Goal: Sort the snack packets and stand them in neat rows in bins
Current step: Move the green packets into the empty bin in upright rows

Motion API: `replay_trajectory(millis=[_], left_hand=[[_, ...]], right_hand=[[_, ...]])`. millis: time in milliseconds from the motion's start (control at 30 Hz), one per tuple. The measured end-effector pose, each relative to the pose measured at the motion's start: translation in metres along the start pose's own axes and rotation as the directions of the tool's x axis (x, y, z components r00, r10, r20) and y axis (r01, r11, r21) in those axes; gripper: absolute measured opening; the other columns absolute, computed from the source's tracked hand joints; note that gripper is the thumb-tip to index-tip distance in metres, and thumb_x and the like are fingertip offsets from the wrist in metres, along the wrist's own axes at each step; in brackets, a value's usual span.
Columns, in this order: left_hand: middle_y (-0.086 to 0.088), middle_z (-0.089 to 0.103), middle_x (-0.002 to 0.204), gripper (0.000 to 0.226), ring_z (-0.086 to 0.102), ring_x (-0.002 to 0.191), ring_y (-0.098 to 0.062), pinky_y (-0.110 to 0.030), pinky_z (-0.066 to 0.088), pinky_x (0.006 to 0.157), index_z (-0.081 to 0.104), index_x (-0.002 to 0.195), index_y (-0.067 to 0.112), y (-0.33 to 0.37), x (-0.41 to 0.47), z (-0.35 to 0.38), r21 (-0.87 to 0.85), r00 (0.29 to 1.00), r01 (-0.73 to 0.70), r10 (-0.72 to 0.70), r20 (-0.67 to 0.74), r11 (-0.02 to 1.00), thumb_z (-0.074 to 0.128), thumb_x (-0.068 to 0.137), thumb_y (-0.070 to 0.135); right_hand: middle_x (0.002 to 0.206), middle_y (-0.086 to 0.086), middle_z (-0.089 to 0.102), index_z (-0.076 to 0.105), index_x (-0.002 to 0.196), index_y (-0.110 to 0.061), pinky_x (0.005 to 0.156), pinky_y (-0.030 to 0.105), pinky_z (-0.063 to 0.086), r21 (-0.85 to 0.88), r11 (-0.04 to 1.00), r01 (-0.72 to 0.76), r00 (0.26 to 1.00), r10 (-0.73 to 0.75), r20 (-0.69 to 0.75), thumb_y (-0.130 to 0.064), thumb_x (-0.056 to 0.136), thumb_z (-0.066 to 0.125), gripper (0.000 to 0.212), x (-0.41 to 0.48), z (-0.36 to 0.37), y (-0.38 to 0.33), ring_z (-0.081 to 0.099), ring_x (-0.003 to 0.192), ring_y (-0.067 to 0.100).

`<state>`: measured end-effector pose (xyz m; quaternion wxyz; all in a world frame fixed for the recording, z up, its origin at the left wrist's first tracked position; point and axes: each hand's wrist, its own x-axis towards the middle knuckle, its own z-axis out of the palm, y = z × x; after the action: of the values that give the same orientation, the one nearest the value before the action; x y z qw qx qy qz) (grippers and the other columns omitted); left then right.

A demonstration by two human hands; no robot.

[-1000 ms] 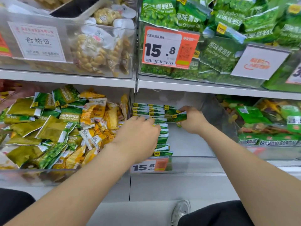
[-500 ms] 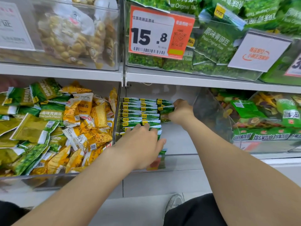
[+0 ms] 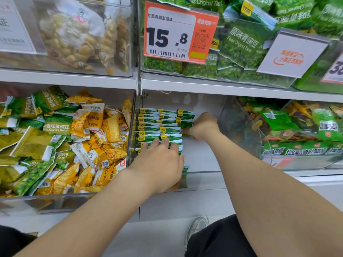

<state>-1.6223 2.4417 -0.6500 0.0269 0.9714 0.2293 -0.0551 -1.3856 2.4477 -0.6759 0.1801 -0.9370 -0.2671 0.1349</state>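
Filling out a third row looks like the step in hand. On the lower shelf [image 3: 259, 93] sit clear bins side by side. The left bin [image 3: 55, 201] holds an unsorted heap of green and yellow packets [image 3: 83, 145]. The middle bin [image 3: 202, 158] has its left part stocked and its right floor bare.

In that middle bin the green packets [image 3: 154, 125] stand on edge in two full rows against the left wall, with a short third row [image 3: 185, 114] begun at the back.

The left hand [image 3: 161, 164] lies flat, fingers spread, across the tops of the front packets, pressing but grasping nothing. The right hand [image 3: 204, 127] is curled at the near end of the short row and seems to pinch one green packet [image 3: 184, 124] by its edge, though its fingertips are hidden.

To do this well, keep the flat hand as a brace so the standing rows cannot fan forward. Slide the pinched packet in upright, label side matching its neighbours and flush to the one behind — let go only once it leans on the row, not on air.
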Motion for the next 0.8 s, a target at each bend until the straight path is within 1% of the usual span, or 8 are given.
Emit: replay_trajectory(millis=[100,233,333,400,500,567,700,800], left_hand=[[-0.018,0.050,0.142,0.054,0.045,0.134,-0.042,-0.057,0.040,0.112,0.049,0.134,0.009,-0.002,0.001,0.003,0.030,0.999,-0.014,0.015,-0.040,0.999,0.015,0.110,0.042],[-0.024,0.055,0.123,0.089,0.049,0.127,-0.045,-0.055,0.043,0.105,0.055,0.123,0.002,-0.004,-0.001,0.002,0.203,0.985,-0.121,0.143,-0.096,0.972,-0.019,0.090,0.037],[-0.016,0.058,0.119,0.047,0.051,0.116,-0.037,-0.046,0.046,0.095,0.057,0.123,0.007,-0.001,-0.017,-0.018,0.250,0.975,-0.047,0.099,-0.198,0.967,0.021,0.109,0.035],[-0.009,0.060,0.109,0.025,0.051,0.108,-0.031,-0.042,0.042,0.086,0.060,0.112,0.015,-0.007,-0.030,-0.027,0.210,0.937,-0.038,0.108,-0.333,0.977,0.041,0.106,0.031],[-0.006,0.057,0.090,0.015,0.050,0.093,-0.031,-0.044,0.037,0.077,0.061,0.091,0.018,-0.025,-0.049,-0.037,0.133,0.825,0.017,0.062,-0.562,0.991,0.053,0.095,0.030],[-0.004,0.055,0.089,0.018,0.051,0.091,-0.031,-0.045,0.038,0.075,0.059,0.090,0.018,-0.044,-0.064,-0.043,-0.006,0.779,0.147,-0.120,-0.616,0.989,0.049,0.093,0.032],[-0.010,0.061,0.118,0.036,0.055,0.112,-0.036,-0.047,0.047,0.089,0.061,0.114,0.018,-0.089,-0.096,-0.051,-0.160,0.782,0.490,-0.513,-0.354,0.857,0.047,0.092,0.043],[-0.012,0.053,0.132,0.036,0.047,0.128,-0.041,-0.054,0.042,0.102,0.060,0.126,0.020,-0.121,-0.115,-0.053,-0.162,0.726,0.647,-0.667,-0.170,0.745,0.055,0.095,0.038]], right_hand=[[0.075,0.004,0.065,0.055,0.079,-0.014,0.046,0.024,0.035,-0.083,0.996,0.040,0.998,-0.044,-0.038,-0.061,0.076,0.086,0.056,-0.009,-0.006,0.000,0.059,0.064,0.019],[0.111,0.013,0.065,0.054,0.095,-0.012,0.056,0.027,0.036,-0.278,0.942,0.188,0.981,-0.194,0.005,-0.032,0.085,0.073,0.030,-0.019,-0.003,-0.001,0.050,0.070,0.022],[0.121,0.015,0.063,0.066,0.110,-0.008,0.072,0.029,0.046,-0.284,0.915,0.285,0.956,-0.291,0.022,-0.018,0.086,0.064,0.026,-0.041,-0.013,-0.009,0.060,0.092,0.031],[0.111,0.011,0.070,0.075,0.107,-0.008,0.082,0.031,0.054,-0.191,0.908,0.374,0.922,-0.387,-0.032,-0.010,0.086,0.060,0.026,-0.067,-0.027,-0.026,0.064,0.101,0.031],[0.077,-0.009,0.070,0.077,0.090,-0.022,0.080,0.023,0.051,0.034,0.842,0.538,0.842,-0.536,-0.065,-0.005,0.085,0.056,0.026,-0.121,-0.046,-0.057,0.064,0.079,0.013],[0.072,-0.009,0.070,0.074,0.082,-0.027,0.068,0.016,0.049,0.120,0.767,0.630,0.776,-0.626,-0.079,-0.007,0.084,0.058,0.025,-0.156,-0.049,-0.078,0.064,0.070,0.005],[0.072,-0.008,0.071,0.076,0.082,-0.022,0.071,0.023,0.052,0.148,0.659,0.738,0.669,-0.742,-0.033,-0.007,0.083,0.058,0.024,-0.201,-0.037,-0.115,0.065,0.069,0.009],[0.080,-0.006,0.073,0.079,0.091,-0.021,0.076,0.030,0.056,0.066,0.579,0.812,0.578,-0.815,0.035,-0.008,0.086,0.057,0.025,-0.218,-0.017,-0.135,0.067,0.078,0.016]])
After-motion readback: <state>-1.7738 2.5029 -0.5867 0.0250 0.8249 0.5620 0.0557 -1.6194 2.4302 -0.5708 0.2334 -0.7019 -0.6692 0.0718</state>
